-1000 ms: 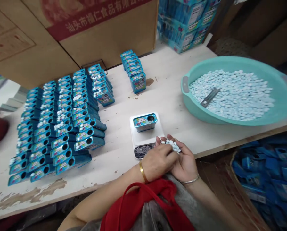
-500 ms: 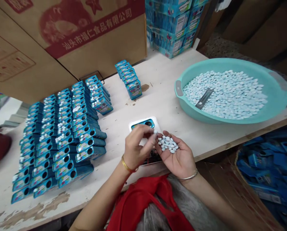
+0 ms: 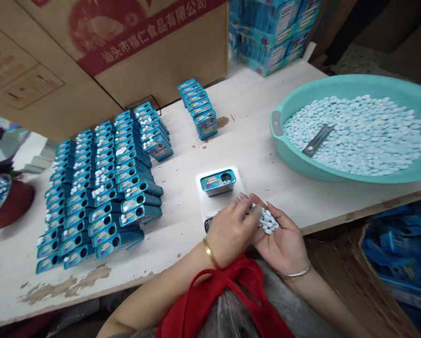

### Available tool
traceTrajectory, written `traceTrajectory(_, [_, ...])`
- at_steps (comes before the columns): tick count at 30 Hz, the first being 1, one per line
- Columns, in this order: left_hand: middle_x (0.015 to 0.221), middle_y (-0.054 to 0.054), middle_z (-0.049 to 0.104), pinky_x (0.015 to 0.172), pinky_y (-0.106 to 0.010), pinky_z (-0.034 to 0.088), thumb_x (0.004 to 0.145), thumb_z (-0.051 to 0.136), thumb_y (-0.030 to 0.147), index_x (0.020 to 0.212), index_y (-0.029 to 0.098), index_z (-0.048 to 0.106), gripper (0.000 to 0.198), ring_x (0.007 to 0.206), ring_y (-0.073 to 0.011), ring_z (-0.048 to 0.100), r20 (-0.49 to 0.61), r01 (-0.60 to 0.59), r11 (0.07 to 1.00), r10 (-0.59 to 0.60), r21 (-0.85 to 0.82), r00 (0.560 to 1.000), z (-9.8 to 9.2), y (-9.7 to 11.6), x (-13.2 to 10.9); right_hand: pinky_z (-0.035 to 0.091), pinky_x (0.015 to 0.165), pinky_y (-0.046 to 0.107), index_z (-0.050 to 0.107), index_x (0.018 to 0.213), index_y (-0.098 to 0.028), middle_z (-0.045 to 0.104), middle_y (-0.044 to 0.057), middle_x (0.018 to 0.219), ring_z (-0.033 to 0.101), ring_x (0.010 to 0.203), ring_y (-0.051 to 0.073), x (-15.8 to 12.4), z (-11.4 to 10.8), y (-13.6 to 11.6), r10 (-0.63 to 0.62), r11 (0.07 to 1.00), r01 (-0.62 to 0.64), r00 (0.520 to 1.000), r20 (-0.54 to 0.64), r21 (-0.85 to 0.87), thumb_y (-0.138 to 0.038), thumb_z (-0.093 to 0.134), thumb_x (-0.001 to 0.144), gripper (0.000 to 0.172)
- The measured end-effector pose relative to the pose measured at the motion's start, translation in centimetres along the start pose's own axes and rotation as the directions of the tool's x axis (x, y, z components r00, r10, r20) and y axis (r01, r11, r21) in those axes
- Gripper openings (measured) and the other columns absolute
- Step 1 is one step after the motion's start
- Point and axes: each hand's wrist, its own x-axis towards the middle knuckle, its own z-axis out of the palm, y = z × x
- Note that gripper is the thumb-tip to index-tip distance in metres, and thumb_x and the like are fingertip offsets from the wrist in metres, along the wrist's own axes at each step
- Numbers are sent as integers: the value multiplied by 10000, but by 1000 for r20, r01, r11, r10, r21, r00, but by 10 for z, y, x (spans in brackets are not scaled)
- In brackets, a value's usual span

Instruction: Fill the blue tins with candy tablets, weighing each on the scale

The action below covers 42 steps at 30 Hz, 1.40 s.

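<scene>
My right hand (image 3: pixel 283 241), palm up and cupped, holds a small heap of pale blue-white candies (image 3: pixel 268 220). My left hand (image 3: pixel 231 230) lies over the heap's left side, its fingers bent and close together. Motion smears its fingertips, so what they pinch cannot be made out. Just beyond my hands, a blue candy box (image 3: pixel 217 182) with a round hole in its top stands on a white scale (image 3: pixel 207 205). Some candies show inside the hole. My left hand partly covers the scale's dark near end.
An oval turquoise basin (image 3: pixel 291 152) of candies, with a metal strip (image 3: pixel 318 140) on them, stands right. Rows of blue boxes (image 3: pixel 105 216) fill the left; a short row (image 3: pixel 206 124) stands farther back. A carton (image 3: pixel 154 61) and wrapped packs (image 3: pixel 267 42) stand behind.
My left hand has moved from a raised pinch with a candy down over the heap in my right palm, uncovering the box on the scale. The view has shifted left.
</scene>
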Motion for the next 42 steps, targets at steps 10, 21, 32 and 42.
traceTrajectory(10, [901,-55,507,585,-245,431,923,329,239,949,173,528,211,772,-151,519,130,-9,1000,13,-29,991,37,29,-8,466,946,377,657,1013,-200,700,61,1054,604,1063,182,-21,-38,-6,-32,995,17,986,-165,-94,-196,435,809,301])
traceTrajectory(21, [870,-70,555,695,-274,489,877,404,249,877,143,516,154,789,-152,543,24,12,984,-8,-179,1000,34,22,-11,528,851,306,655,1013,-184,702,67,1038,637,993,157,-21,-27,0,-28,995,15,991,-134,-94,-201,428,814,302])
traceTrajectory(32, [820,-33,543,666,-243,451,839,504,198,855,156,540,58,732,-116,511,-274,92,959,-167,-267,947,-38,-52,29,448,979,381,649,976,-145,698,102,1027,583,1096,197,-5,2,5,-56,998,58,996,64,-33,-195,431,819,274])
traceTrajectory(42, [1002,-84,570,718,-300,445,905,398,233,1093,141,540,253,847,-173,506,-37,-107,993,105,-50,994,9,3,2,543,782,227,651,1012,-174,712,52,1006,641,973,129,-10,-13,-6,-22,999,19,993,-115,-29,-193,377,849,319])
